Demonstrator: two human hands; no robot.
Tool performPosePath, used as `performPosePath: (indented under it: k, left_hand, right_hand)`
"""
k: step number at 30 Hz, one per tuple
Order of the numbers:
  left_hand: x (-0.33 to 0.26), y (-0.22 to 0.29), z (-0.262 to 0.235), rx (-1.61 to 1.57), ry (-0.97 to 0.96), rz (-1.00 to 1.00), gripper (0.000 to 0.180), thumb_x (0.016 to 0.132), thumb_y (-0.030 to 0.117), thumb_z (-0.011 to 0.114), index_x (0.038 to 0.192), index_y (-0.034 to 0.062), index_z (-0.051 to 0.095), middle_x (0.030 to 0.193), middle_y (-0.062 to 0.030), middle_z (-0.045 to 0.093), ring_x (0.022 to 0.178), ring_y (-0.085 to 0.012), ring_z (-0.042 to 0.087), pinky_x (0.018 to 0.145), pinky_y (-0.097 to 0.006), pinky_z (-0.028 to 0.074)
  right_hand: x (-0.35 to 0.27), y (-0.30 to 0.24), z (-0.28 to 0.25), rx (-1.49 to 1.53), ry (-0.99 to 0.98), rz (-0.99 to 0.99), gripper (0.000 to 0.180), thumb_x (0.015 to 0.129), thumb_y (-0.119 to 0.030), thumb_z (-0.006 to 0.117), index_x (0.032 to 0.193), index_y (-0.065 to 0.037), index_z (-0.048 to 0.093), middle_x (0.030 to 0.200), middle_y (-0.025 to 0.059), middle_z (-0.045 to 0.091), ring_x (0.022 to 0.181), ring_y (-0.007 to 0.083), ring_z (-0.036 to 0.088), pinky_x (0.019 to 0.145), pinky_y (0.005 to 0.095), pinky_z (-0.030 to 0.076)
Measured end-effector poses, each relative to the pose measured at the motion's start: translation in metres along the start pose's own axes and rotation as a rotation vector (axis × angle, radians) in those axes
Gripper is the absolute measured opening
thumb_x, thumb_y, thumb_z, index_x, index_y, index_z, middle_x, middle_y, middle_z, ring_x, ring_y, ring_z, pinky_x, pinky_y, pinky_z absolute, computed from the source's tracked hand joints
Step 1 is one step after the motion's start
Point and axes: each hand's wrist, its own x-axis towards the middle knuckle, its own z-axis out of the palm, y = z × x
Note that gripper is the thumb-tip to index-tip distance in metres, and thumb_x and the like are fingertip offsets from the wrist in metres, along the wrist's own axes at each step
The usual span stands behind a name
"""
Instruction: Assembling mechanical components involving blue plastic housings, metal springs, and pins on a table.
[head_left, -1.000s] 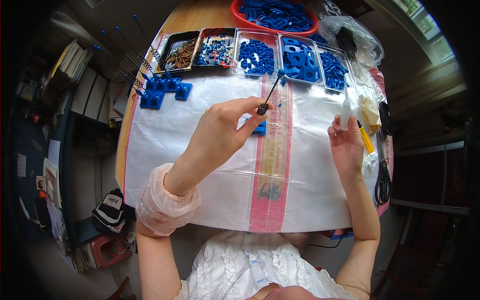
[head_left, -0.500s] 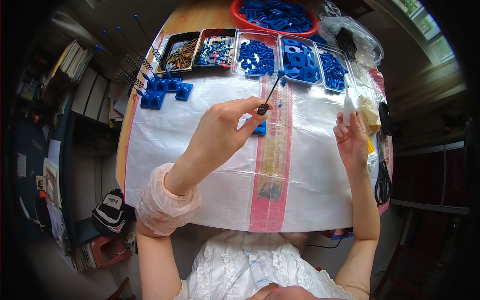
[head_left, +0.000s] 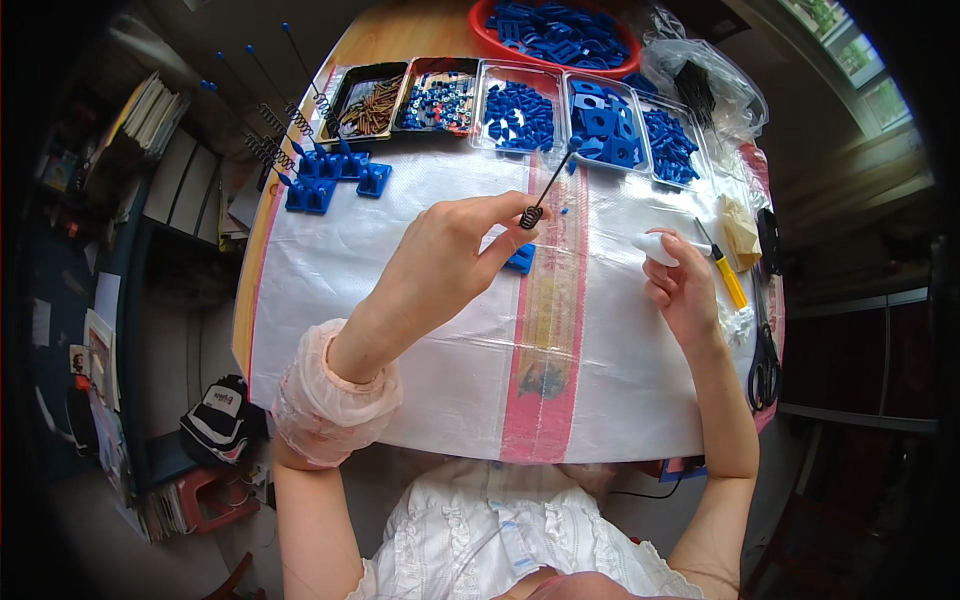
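Note:
Over the middle of the table, my left hand (head_left: 445,250) pinches a black coil spring (head_left: 531,217) between thumb and fingers. A thin dark rod (head_left: 552,183) rises from the spring, tipped with a blue ball. Just below those fingers a blue plastic base (head_left: 520,258) lies on the sheet, partly covered by the hand. My right hand (head_left: 685,290), to the right, is closed round a small white squeeze bottle (head_left: 655,248) that lies nearly level. A tiny blue piece (head_left: 565,211) sits near the spring.
Trays of brass-coloured screws (head_left: 372,105), small mixed parts (head_left: 437,102) and blue pieces (head_left: 517,112) line the back. Blue bases with springs and rods (head_left: 315,185) stand at the far left. A red basin (head_left: 634,60) is behind. A yellow-handled screwdriver (head_left: 731,284) and scissors (head_left: 765,375) lie right.
My right hand has moved left and tipped the white bottle from upright to nearly level, so the screwdriver shows more. My left hand and the spring have barely shifted.

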Motion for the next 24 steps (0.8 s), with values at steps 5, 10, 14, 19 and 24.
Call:
performPosePath:
  k: [5,10,14,19,24]
  left_hand:
    - [0.001,0.001,0.001,-0.013,0.012,0.009,0.023,0.098,0.010,0.072,0.120,0.0098,0.076,0.075,0.0002,0.065,0.053,-0.0062,0.033,0.049,-0.028,0.030]
    - [0.002,0.002,0.000,-0.008,0.009,0.008,0.022,0.098,0.011,0.072,0.119,0.0099,0.076,0.073,-0.0013,0.064,0.053,-0.0072,0.034,0.050,-0.029,0.031]
    - [0.002,0.002,0.001,0.019,0.014,0.018,0.021,0.098,0.013,0.072,0.119,0.0100,0.076,0.071,-0.0034,0.064,0.052,-0.0081,0.034,0.050,-0.030,0.031]
    - [0.002,0.002,0.001,0.024,0.017,0.021,0.020,0.098,0.013,0.072,0.118,0.0100,0.076,0.071,-0.0038,0.063,0.053,-0.0083,0.034,0.050,-0.030,0.032]
    - [0.002,0.000,0.003,0.021,0.023,0.027,0.020,0.099,0.014,0.072,0.117,0.0098,0.076,0.070,-0.0039,0.062,0.052,-0.0084,0.034,0.050,-0.030,0.032]
  right_hand:
    - [-0.001,-0.001,0.015,-0.017,0.011,0.031,0.028,0.103,-0.031,0.064,0.117,-0.007,0.065,0.078,-0.0064,0.044,0.068,0.0023,0.038,0.051,0.0198,0.025]
    - [0.000,0.000,0.021,-0.041,-0.005,0.049,0.025,0.103,-0.030,0.065,0.116,-0.008,0.065,0.082,-0.0062,0.052,0.070,0.0015,0.042,0.052,0.0192,0.029]
    - [0.001,0.003,0.021,-0.057,-0.011,0.045,0.028,0.104,-0.032,0.064,0.118,-0.008,0.065,0.080,-0.0069,0.049,0.069,0.0010,0.040,0.051,0.0192,0.027]
    - [0.000,0.003,0.024,-0.056,-0.020,0.050,0.028,0.104,-0.033,0.064,0.119,-0.009,0.065,0.081,-0.0062,0.052,0.069,0.0006,0.042,0.051,0.0188,0.028]
    - [0.001,0.004,0.022,-0.058,-0.030,0.052,0.029,0.105,-0.033,0.064,0.120,-0.009,0.065,0.082,-0.0057,0.054,0.070,0.0007,0.043,0.051,0.0185,0.029]
